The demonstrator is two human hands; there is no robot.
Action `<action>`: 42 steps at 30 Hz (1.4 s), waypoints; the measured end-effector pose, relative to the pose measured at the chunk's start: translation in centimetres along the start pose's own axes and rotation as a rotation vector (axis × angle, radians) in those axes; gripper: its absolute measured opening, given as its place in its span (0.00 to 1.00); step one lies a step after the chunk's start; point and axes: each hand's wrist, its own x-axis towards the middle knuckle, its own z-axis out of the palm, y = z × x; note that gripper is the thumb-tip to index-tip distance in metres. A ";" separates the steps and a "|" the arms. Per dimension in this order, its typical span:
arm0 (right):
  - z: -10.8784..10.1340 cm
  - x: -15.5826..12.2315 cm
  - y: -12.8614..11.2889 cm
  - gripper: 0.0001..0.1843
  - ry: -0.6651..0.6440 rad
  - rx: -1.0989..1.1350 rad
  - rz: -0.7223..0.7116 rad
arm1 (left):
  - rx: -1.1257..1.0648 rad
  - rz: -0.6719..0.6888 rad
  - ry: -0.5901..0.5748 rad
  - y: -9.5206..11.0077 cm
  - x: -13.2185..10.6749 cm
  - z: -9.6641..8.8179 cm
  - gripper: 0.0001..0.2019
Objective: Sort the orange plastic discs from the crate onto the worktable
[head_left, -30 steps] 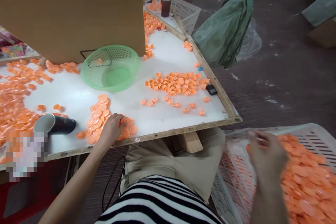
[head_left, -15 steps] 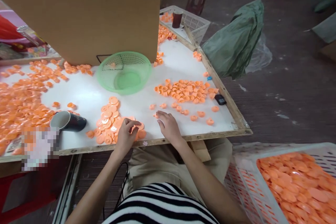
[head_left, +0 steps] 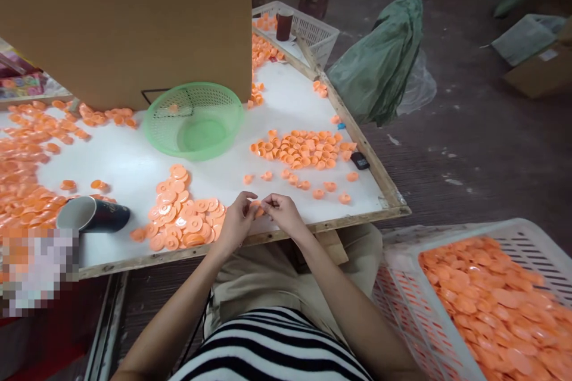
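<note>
My left hand (head_left: 238, 219) and my right hand (head_left: 281, 212) meet over the near edge of the white table. Between their fingertips is an orange plastic disc (head_left: 257, 208), pinched by my left hand. My right fingers close at its right side on a small orange plastic piece, mostly hidden by them. Left of my left hand lies a heap of flat round orange discs (head_left: 193, 224). Beyond my right hand, small orange plastic cups (head_left: 304, 149) lie in a cluster, with several loose ones (head_left: 317, 194) nearer.
A green basket (head_left: 194, 152) stands before a tall cardboard panel (head_left: 147, 24). A dark mug (head_left: 107, 215) lies tipped at left, near many orange pieces (head_left: 27, 172). A small black device (head_left: 360, 160) sits by the wooden rim. At lower right, a white crate (head_left: 513, 229) holds orange discs.
My left hand has moved right, away from the disc heap, with a disc. My right hand has drawn in to meet it. The view has shifted slightly right.
</note>
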 end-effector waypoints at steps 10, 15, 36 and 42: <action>0.8 0.9 0.4 0.04 0.111 -0.125 0.052 | 0.132 -0.079 -0.075 -1.7 2.8 -0.5 0.09; 0.3 0.9 0.3 0.03 0.043 -0.152 0.058 | -0.125 -0.254 -0.192 -1.6 3.1 -0.3 0.14; -0.3 3.9 -2.5 0.06 -0.085 -0.373 0.415 | -0.161 -0.543 -0.208 -0.6 4.7 0.4 0.13; 0.5 2.7 -1.3 0.05 -0.040 -0.242 0.283 | -0.114 -0.372 -0.152 -0.8 3.4 0.9 0.08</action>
